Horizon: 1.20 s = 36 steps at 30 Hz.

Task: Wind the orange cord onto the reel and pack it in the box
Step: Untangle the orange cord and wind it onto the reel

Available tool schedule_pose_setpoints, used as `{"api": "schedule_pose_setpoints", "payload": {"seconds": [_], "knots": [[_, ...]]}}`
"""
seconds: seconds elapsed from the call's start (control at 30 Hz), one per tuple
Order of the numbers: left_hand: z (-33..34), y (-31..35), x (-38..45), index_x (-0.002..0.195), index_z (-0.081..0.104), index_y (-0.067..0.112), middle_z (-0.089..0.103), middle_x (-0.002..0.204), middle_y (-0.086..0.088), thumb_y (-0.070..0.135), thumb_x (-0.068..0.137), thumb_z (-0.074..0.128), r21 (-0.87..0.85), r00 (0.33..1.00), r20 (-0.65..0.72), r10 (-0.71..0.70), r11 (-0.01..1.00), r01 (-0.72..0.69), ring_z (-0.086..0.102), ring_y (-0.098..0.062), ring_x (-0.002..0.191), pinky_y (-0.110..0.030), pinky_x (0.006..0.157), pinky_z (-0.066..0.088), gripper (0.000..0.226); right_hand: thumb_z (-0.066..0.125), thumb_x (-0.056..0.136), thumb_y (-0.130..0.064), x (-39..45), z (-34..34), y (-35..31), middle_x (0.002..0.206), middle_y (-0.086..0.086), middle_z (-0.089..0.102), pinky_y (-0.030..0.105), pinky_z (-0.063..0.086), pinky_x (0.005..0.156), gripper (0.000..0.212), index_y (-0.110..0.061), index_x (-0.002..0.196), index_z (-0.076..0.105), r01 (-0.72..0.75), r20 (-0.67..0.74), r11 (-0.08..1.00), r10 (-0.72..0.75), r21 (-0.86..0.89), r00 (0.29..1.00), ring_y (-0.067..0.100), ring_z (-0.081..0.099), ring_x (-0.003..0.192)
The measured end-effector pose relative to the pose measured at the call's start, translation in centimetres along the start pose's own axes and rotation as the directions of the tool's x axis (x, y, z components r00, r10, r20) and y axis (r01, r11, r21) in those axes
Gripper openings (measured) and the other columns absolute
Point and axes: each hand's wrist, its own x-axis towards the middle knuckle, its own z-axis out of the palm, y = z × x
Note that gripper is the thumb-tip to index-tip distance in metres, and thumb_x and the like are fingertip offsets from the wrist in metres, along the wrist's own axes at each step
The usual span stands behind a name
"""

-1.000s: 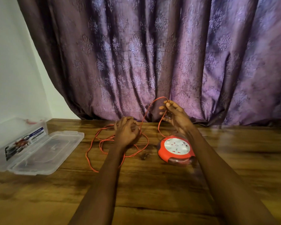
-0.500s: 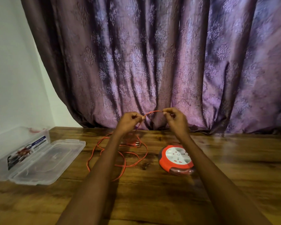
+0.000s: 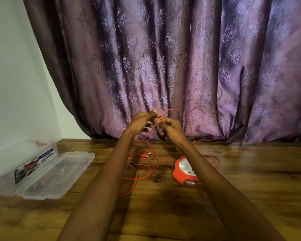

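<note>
I pinch the cord point(image 3: 181, 117) in both hands, left hand point(image 3: 140, 122) and right hand point(image 3: 170, 126), mid-frame; I should feed slack evenly toward the reel point(image 3: 183, 171).

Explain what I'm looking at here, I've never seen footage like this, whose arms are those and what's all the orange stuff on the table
There is no machine here. A person wears a wide-angle camera on their head, looking forward and down, so the two arms reaching into the picture are their own. This one view is all there is.

The left hand and right hand are raised close together above a wooden table, in front of a purple curtain. Both pinch a thin orange cord, which arches over the right hand and also hangs down into loose loops on the table. The cord's plug lies among those loops.

Under the right forearm sits a round red and white reel, flat on the table. At the far left is a clear plastic box with its lid lying open beside it.
</note>
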Motion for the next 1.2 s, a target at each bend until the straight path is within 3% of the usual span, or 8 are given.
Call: {"api": "schedule_pose_setpoints", "payload": {"seconds": [0.17, 0.37, 0.53, 0.63, 0.7, 0.8, 1.03, 1.2], "knots": [[-1.5, -4.7, -1.8, 0.098, 0.067, 0.005, 0.072, 0.075, -0.005, 0.037, 0.098, 0.054, 0.029, 0.986, 0.164, -0.035, 0.999, 0.03, 0.058, -0.014, 0.053, -0.025, 0.055, 0.043, 0.035, 0.056, 0.094, -0.014, 0.3, -3.0, -0.1, 0.06, -0.006, 0.06, 0.016, 0.027, 0.037, 0.016, -0.016, 0.081, 0.065, -0.123, -0.202, 0.928, 0.203, 0.351, 0.958, 0.007, 0.044, 0.041], [-4.7, -7.0, -3.3, 0.098, 0.067, 0.003, 0.068, 0.074, -0.007, 0.003, 0.096, 0.056, 0.164, 0.98, 0.195, -0.024, 0.986, -0.008, 0.06, -0.007, 0.057, -0.013, 0.057, 0.049, 0.011, 0.055, 0.091, -0.014, 1.4, -7.0, 1.6, 0.043, -0.009, 0.053, 0.015, 0.029, 0.037, 0.026, -0.017, 0.066, 0.06, -0.209, -0.382, 0.912, 0.344, 0.352, 0.858, 0.008, 0.044, 0.035], [-5.7, -6.8, -2.9, 0.107, 0.066, -0.011, 0.07, 0.068, -0.001, 0.0, 0.095, 0.056, 0.258, 0.995, 0.099, 0.016, 0.965, -0.041, 0.057, -0.002, 0.048, -0.013, 0.049, 0.046, 0.019, 0.062, 0.089, -0.034, 1.4, -7.6, 3.4, 0.061, 0.004, 0.068, 0.026, 0.044, 0.053, 0.03, -0.013, 0.069, 0.072, -0.301, -0.398, 0.832, 0.106, -0.466, 0.911, 0.025, 0.062, 0.059], [-5.6, -6.1, -2.7, 0.108, 0.068, -0.008, 0.072, 0.067, 0.004, 0.004, 0.096, 0.057, 0.29, 0.994, 0.111, 0.017, 0.956, -0.048, 0.051, -0.006, 0.044, -0.015, 0.042, 0.038, 0.02, 0.064, 0.088, -0.046, 0.4, -5.5, 3.2, 0.105, 0.002, 0.072, 0.036, 0.048, 0.087, 0.027, -0.028, 0.107, 0.073, 0.197, -0.025, 0.613, -0.334, -0.765, 0.942, 0.025, 0.063, 0.102], [-6.0, -5.7, -2.8, 0.106, 0.07, 0.0, 0.074, 0.07, 0.006, 0.009, 0.096, 0.058, 0.294, 0.994, 0.107, 0.005, 0.955, -0.036, 0.048, -0.005, 0.04, -0.016, 0.038, 0.032, 0.018, 0.062, 0.091, -0.046, 0.6, -2.4, 2.8, 0.129, -0.003, 0.064, 0.04, 0.038, 0.105, 0.038, -0.032, 0.127, 0.064, 0.472, 0.368, 0.486, -0.298, -0.735, 0.881, 0.024, 0.05, 0.125], [-6.5, -5.5, -2.6, 0.094, 0.072, 0.01, 0.074, 0.077, -0.002, 0.016, 0.096, 0.06, 0.245, 0.996, 0.091, 0.001, 0.969, -0.024, 0.046, -0.006, 0.039, -0.017, 0.038, 0.031, 0.014, 0.059, 0.095, -0.038, 1.1, 0.4, 2.8, 0.121, -0.004, 0.07, 0.039, 0.041, 0.101, 0.03, -0.031, 0.122, 0.068, 0.581, 0.523, 0.363, -0.253, -0.729, 0.814, 0.021, 0.057, 0.119], [-10.7, -6.5, -5.2, 0.093, 0.072, 0.005, 0.067, 0.063, -0.001, 0.028, 0.099, 0.055, 0.185, 0.997, 0.024, -0.075, 0.98, 0.069, 0.058, -0.008, 0.055, -0.016, 0.057, 0.047, 0.03, 0.059, 0.098, -0.022, 3.2, 0.1, 4.8, 0.072, -0.003, 0.069, 0.031, 0.049, 0.064, 0.017, -0.02, 0.095, 0.075, 0.294, 0.198, 0.803, -0.222, -0.519, 0.955, 0.002, 0.058, 0.062], [-13.5, -7.0, -7.5, 0.107, 0.066, -0.007, 0.067, 0.086, -0.013, 0.005, 0.095, 0.055, 0.21, 0.996, 0.047, -0.082, 0.975, 0.07, 0.064, -0.009, 0.074, -0.017, 0.072, 0.05, 0.021, 0.057, 0.094, -0.042, 3.4, -1.4, 5.9, 0.082, 0.005, 0.074, 0.031, 0.05, 0.066, 0.024, -0.026, 0.099, 0.073, 0.087, -0.035, 0.634, -0.177, -0.768, 0.984, 0.027, 0.069, 0.085]]}}
